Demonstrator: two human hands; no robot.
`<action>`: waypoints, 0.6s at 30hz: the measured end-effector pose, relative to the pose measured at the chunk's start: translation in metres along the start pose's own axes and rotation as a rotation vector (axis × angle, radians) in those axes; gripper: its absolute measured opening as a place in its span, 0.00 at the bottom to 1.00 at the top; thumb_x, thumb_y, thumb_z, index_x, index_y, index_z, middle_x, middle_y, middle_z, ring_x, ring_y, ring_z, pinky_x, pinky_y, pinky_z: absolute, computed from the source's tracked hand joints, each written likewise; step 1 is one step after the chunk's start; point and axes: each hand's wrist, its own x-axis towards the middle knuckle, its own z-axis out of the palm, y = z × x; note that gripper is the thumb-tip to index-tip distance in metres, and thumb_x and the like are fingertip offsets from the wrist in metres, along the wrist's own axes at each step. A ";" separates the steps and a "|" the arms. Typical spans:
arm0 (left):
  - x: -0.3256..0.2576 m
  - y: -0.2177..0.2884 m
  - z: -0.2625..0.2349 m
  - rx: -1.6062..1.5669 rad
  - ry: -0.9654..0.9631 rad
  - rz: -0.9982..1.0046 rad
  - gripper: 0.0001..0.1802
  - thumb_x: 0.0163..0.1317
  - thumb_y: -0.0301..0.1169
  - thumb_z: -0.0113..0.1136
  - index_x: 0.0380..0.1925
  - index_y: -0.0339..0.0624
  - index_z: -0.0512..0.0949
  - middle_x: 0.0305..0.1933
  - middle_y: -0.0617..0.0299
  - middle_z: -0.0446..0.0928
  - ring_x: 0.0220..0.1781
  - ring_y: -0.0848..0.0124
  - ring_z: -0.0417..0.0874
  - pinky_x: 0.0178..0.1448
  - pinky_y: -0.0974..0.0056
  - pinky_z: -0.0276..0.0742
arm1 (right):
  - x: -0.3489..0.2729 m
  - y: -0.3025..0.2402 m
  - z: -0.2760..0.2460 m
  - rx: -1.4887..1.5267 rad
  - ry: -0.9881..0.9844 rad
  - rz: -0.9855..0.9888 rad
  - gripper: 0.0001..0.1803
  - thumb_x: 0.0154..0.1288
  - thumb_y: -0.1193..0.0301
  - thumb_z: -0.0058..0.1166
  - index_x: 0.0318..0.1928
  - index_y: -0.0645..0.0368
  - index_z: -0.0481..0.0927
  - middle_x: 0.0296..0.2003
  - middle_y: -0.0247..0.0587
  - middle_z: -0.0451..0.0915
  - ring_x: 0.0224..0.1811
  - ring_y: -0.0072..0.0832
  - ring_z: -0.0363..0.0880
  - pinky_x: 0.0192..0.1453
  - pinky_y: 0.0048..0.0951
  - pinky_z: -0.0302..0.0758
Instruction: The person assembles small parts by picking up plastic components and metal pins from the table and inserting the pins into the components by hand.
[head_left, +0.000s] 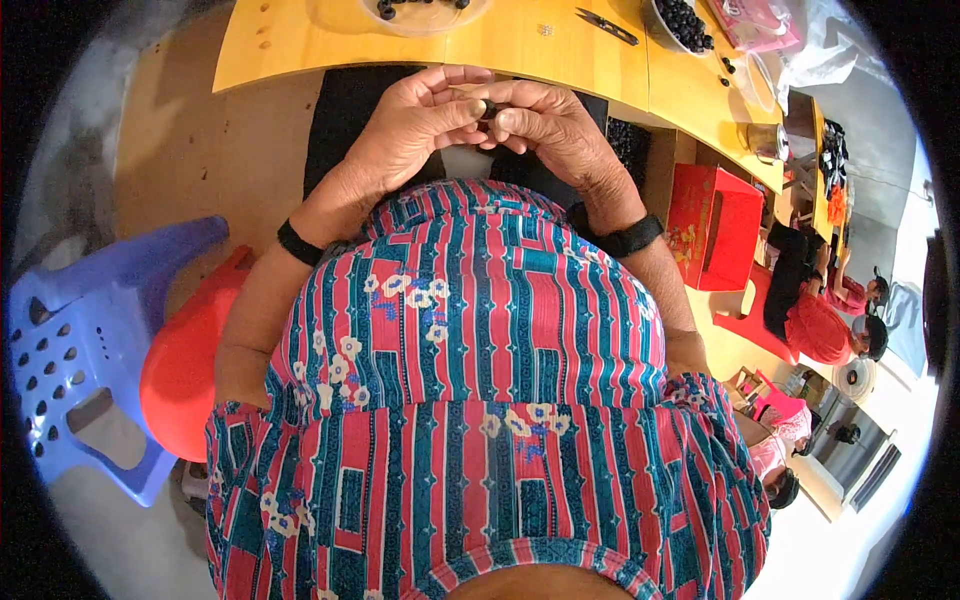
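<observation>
Head view looks down on two hands held close together above the person's lap. Left hand (415,125) and right hand (550,125) meet at the fingertips, and both pinch one small dark berry (489,108) between them. That berry sits right between the two thumbs, just in front of the yellow table (520,45) edge. Each wrist has a black band. Below the hands is a red and teal striped shirt (480,380) with small white flowers.

On the table, a clear plate (425,15) with dark berries lies at the far edge, black scissors (607,26) lie to the right, and a bowl (682,25) full of dark berries stands past them. A red box (712,228) stands under the table on the right. A blue stool (85,340) and a red stool (185,360) stand on the left. Other people sit far off on the right.
</observation>
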 end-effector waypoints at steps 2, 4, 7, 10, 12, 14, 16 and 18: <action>-0.002 0.000 0.002 0.006 0.043 0.007 0.23 0.61 0.30 0.59 0.53 0.32 0.68 0.45 0.56 0.76 0.40 0.70 0.81 0.46 0.69 0.81 | 0.000 -0.001 -0.001 0.029 -0.016 0.012 0.19 0.61 0.64 0.56 0.46 0.66 0.78 0.30 0.37 0.79 0.27 0.18 0.71 0.30 0.17 0.67; -0.003 -0.002 0.005 -0.011 0.052 0.015 0.22 0.61 0.30 0.59 0.53 0.32 0.68 0.44 0.57 0.76 0.40 0.72 0.81 0.46 0.69 0.81 | -0.001 -0.002 0.000 0.045 -0.016 0.002 0.19 0.61 0.64 0.56 0.46 0.66 0.78 0.30 0.37 0.79 0.26 0.17 0.70 0.30 0.16 0.67; 0.001 -0.005 0.000 -0.063 0.042 0.027 0.20 0.62 0.32 0.57 0.52 0.33 0.70 0.42 0.59 0.77 0.38 0.75 0.80 0.46 0.69 0.81 | 0.003 0.003 0.000 0.068 0.001 -0.016 0.20 0.61 0.63 0.57 0.47 0.65 0.77 0.30 0.34 0.78 0.23 0.15 0.67 0.29 0.15 0.67; 0.006 -0.004 -0.005 -0.117 0.012 0.031 0.18 0.64 0.33 0.55 0.51 0.34 0.72 0.39 0.62 0.77 0.35 0.78 0.79 0.46 0.69 0.80 | 0.009 0.009 -0.005 0.103 0.000 -0.034 0.21 0.60 0.63 0.58 0.49 0.64 0.76 0.30 0.32 0.77 0.22 0.14 0.66 0.31 0.15 0.68; 0.007 -0.004 -0.005 -0.139 0.000 0.026 0.18 0.65 0.34 0.53 0.51 0.34 0.73 0.38 0.63 0.77 0.34 0.79 0.79 0.46 0.70 0.80 | 0.009 0.011 -0.006 0.132 -0.013 -0.040 0.20 0.60 0.64 0.58 0.49 0.64 0.76 0.30 0.31 0.77 0.22 0.14 0.66 0.32 0.15 0.69; 0.007 -0.006 -0.007 -0.011 0.025 0.075 0.19 0.66 0.35 0.52 0.52 0.34 0.72 0.39 0.62 0.77 0.34 0.79 0.78 0.46 0.70 0.79 | 0.008 0.012 -0.005 0.138 0.019 -0.035 0.20 0.60 0.64 0.58 0.49 0.64 0.75 0.30 0.31 0.77 0.22 0.15 0.67 0.35 0.17 0.70; 0.007 -0.005 -0.006 0.076 0.033 0.082 0.20 0.66 0.35 0.51 0.54 0.35 0.70 0.39 0.64 0.77 0.35 0.79 0.78 0.45 0.72 0.78 | 0.008 0.013 -0.006 0.139 0.013 -0.039 0.21 0.60 0.64 0.58 0.49 0.64 0.75 0.30 0.31 0.77 0.22 0.15 0.67 0.35 0.18 0.71; 0.006 -0.001 -0.001 0.163 0.040 0.087 0.21 0.67 0.35 0.50 0.56 0.35 0.69 0.40 0.65 0.77 0.35 0.79 0.78 0.44 0.74 0.77 | 0.008 0.014 -0.006 0.140 0.009 -0.042 0.21 0.60 0.65 0.58 0.50 0.64 0.75 0.30 0.32 0.77 0.22 0.15 0.67 0.36 0.18 0.71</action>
